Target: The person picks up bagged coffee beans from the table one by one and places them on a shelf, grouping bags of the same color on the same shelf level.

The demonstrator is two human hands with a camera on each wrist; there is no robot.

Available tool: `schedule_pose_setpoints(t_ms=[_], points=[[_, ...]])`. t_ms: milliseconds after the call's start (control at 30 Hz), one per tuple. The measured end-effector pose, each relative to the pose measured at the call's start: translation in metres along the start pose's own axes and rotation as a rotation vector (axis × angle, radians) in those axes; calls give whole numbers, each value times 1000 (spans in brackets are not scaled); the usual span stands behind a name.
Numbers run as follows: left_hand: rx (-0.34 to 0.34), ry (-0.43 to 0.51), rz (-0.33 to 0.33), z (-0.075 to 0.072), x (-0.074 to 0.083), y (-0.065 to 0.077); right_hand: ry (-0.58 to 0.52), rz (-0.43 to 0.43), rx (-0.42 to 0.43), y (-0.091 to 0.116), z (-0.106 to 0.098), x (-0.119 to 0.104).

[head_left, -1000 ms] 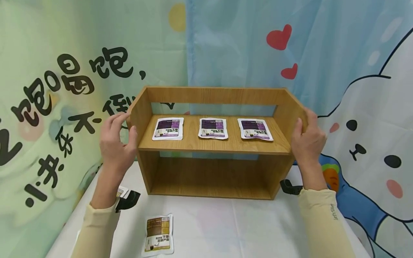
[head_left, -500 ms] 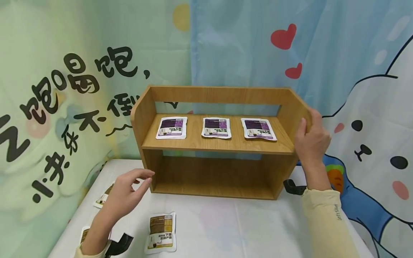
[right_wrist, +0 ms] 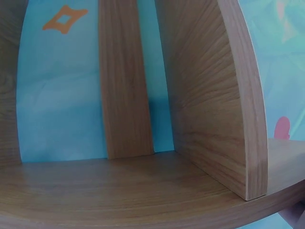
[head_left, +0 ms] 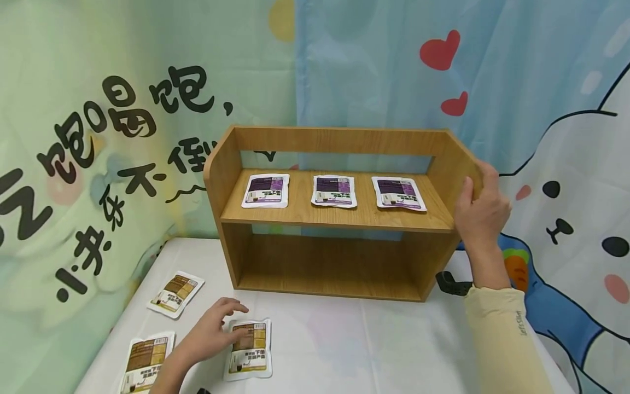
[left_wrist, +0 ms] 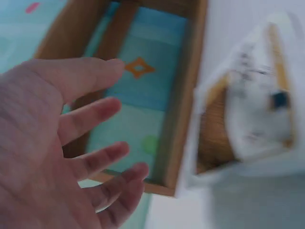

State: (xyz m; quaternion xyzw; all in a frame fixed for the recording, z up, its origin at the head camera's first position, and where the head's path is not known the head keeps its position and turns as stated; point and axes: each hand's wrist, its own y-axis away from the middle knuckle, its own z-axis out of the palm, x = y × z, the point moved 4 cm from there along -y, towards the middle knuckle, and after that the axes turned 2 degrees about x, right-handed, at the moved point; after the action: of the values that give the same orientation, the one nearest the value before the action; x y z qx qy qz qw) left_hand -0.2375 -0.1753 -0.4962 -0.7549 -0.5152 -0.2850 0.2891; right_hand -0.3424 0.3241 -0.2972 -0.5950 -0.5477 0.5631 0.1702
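Observation:
A two-tier wooden shelf stands on the white table. My right hand grips the edge of its right side panel, thumb at the front. Low on the left, my left hand is over the left edge of a brown-and-white packet that lies flat; whether it touches cannot be told. The left wrist view shows the left hand's fingers spread and holding nothing, with a blurred packet off to the right.
Three purple-and-white packets, left, middle and right, lie in a row on the upper board. Two more brown packets, one farther back and one nearer, lie at the table's left. Printed curtains hang behind.
My left hand has let go of the shelf's left side and moved down to the brown packet in front. My right hand keeps its grip on the right side panel.

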Motion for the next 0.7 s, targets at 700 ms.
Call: schedule_pose_setpoints(t_ms=[700], points=[[144, -139, -304, 45, -15, 8, 0, 37, -31, 1, -4, 0]])
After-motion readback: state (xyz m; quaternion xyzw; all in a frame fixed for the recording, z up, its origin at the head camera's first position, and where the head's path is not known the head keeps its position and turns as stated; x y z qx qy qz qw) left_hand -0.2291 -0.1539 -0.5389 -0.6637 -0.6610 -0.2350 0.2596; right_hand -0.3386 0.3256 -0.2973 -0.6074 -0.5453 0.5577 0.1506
